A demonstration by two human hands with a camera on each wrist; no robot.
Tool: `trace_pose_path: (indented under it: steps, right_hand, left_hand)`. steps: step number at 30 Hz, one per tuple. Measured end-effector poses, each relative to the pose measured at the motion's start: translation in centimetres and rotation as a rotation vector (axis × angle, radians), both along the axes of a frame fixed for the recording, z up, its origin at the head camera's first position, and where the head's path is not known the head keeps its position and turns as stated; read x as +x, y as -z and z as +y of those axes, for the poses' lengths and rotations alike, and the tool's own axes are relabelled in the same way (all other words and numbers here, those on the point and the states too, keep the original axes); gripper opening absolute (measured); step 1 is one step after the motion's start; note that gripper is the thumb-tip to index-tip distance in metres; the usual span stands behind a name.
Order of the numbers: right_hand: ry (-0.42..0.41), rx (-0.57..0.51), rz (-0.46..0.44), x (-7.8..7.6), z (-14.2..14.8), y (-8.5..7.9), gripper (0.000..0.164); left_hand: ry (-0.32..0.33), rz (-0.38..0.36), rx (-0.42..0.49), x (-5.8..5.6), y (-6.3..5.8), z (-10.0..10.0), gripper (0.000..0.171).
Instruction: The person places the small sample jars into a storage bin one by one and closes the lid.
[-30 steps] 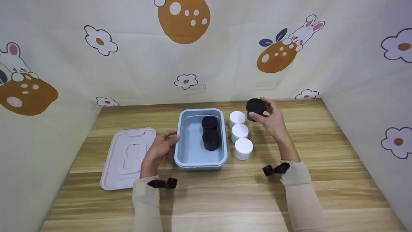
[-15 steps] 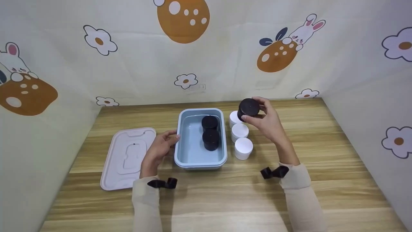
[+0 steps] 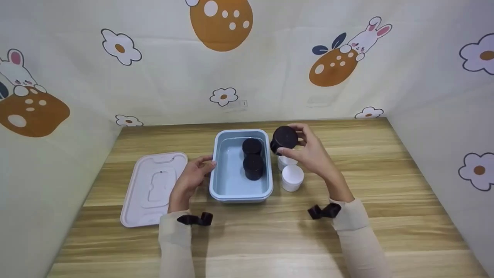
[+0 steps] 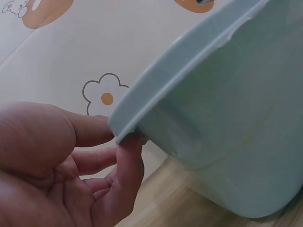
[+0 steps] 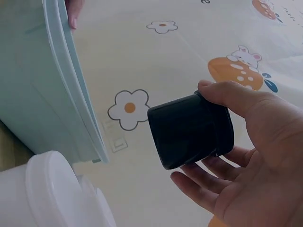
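Note:
A black jar with a screw lid is held by my right hand, thumb on the near side and fingers on the far side. It hangs in the air just right of the light blue bin, over the white jars. In the right wrist view the black jar tilts between thumb and fingers. My left hand pinches the bin's left rim; the left wrist view shows thumb and forefinger on the rim. Inside the bin, two black jars stand along its right wall, one behind the other.
White lidded jars stand in a row right of the bin, the farthest hidden behind the held jar and hand. A pale flat lid lies on the wooden table at the left. A printed curtain rises behind the table.
My right hand has carried the black jar left, from beyond the white jars to beside the bin's right rim. The left hand and the bin stay in place.

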State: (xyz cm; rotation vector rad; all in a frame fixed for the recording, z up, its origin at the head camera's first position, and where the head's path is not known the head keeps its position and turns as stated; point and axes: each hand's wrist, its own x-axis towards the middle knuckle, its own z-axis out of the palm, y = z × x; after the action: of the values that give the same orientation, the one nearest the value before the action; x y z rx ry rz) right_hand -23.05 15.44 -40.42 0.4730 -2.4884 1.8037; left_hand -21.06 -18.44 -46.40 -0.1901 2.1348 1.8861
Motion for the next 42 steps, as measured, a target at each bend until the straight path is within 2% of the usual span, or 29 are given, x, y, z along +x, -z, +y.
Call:
trace_pose_path:
  steps: [7,15,21,27,35,42]
  right_hand:
    - [-0.059,0.015,0.027,0.4,-0.8,0.2,0.068]
    - [-0.121,0.105,0.055,1.0,-2.1,0.4,0.070]
    - [-0.176,0.168,0.082,1.5,-3.0,0.8,0.068]
    - [-0.237,0.204,0.070,1.8,-3.8,1.1,0.068]
    - [-0.344,0.313,0.161,2.1,-4.8,1.8,0.067]
    - [-0.376,0.380,0.213,2.2,-5.2,2.5,0.064]
  left_hand:
    - [0.002,-0.004,-0.009,0.0,0.1,0.0,0.051]
    - [-0.003,-0.023,-0.058,0.0,-0.2,0.1,0.050]
    - [0.004,-0.011,-0.057,0.0,-0.1,0.1,0.050]
    - [-0.001,-0.014,-0.043,0.0,-0.1,0.1,0.049]
    - [-0.008,-0.013,-0.053,-0.1,-0.1,0.1,0.047]
    - [-0.007,-0.027,-0.069,0.0,-0.1,0.1,0.048]
